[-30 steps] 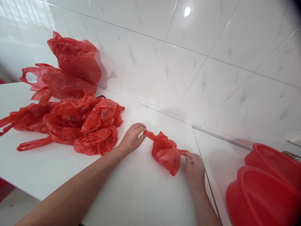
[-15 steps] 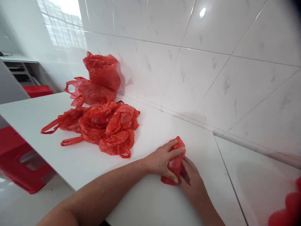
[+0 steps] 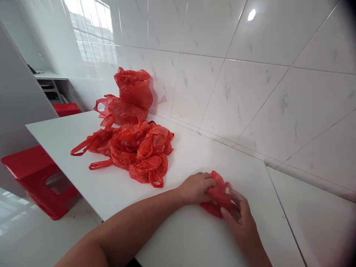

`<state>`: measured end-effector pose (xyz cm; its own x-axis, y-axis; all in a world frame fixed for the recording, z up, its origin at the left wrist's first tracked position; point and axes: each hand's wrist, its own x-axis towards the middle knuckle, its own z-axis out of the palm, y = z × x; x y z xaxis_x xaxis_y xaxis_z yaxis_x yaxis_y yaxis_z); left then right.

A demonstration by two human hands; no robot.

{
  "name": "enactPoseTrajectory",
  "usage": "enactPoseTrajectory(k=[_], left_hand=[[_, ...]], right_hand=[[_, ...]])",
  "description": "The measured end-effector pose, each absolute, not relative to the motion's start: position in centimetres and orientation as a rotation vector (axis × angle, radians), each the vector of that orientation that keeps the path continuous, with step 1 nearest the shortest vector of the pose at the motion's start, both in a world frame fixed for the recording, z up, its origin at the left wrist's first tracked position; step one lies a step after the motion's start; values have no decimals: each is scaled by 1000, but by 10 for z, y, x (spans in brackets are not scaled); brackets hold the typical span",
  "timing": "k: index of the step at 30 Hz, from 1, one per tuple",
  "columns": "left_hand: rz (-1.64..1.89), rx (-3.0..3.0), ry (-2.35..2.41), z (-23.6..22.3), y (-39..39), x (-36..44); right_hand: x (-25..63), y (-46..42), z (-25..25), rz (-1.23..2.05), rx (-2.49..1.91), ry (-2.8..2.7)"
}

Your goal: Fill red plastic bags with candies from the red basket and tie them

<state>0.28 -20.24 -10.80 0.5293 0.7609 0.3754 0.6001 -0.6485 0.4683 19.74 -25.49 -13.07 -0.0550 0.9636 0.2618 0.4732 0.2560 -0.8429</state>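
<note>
A crumpled red plastic bag (image 3: pixel 219 191) lies on the white table between my two hands. My left hand (image 3: pixel 197 188) is closed on its left side, fingers curled into the plastic. My right hand (image 3: pixel 241 215) grips the right end with thumb and fingers bent around it, though the contact is partly blurred. A small pale spot shows at that end near my right fingertips. Whether anything is inside the bag I cannot tell. To the left is a heap of loosely knotted red plastic bags (image 3: pixel 133 148), their handle loops sticking out.
Behind the heap, two fuller red bags (image 3: pixel 133 92) are stacked against the white tiled wall (image 3: pixel 205 74). The white table (image 3: pixel 183 163) has a seam at its right. A red plastic stool (image 3: pixel 41 174) stands beyond the table's left edge, and a shelf unit (image 3: pixel 51 78) is farther back.
The view has swung slightly left. My left hand has curled from lying spread over the bag to gripping it, my right hand has moved to its right end, and the bag looks more bunched.
</note>
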Motion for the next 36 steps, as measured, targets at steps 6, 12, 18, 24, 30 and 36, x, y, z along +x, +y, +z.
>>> enactPoseTrajectory(k=[6,12,18,24,30,36], left_hand=[[1022,2415,1298,-97,-202,-8],[1625,2361,1595,-32,-203,-57],[1730,2082,2192,16,-207,-137],[967,2148,2530,-19,-206,-180],[744,2161,2613,-40,-209,-197],[1215,1958,2438,-13,-187,-226]], right_hand=[[209,-247,-128,889,-1522,-1449],[215,-244,-121,872,-1661,-1411],[214,-243,-125,851,-1650,-1508],[207,-244,-133,716,-1607,-1573],[209,-240,-136,679,-1559,-1656],[207,-242,-135,608,-1559,-1694]])
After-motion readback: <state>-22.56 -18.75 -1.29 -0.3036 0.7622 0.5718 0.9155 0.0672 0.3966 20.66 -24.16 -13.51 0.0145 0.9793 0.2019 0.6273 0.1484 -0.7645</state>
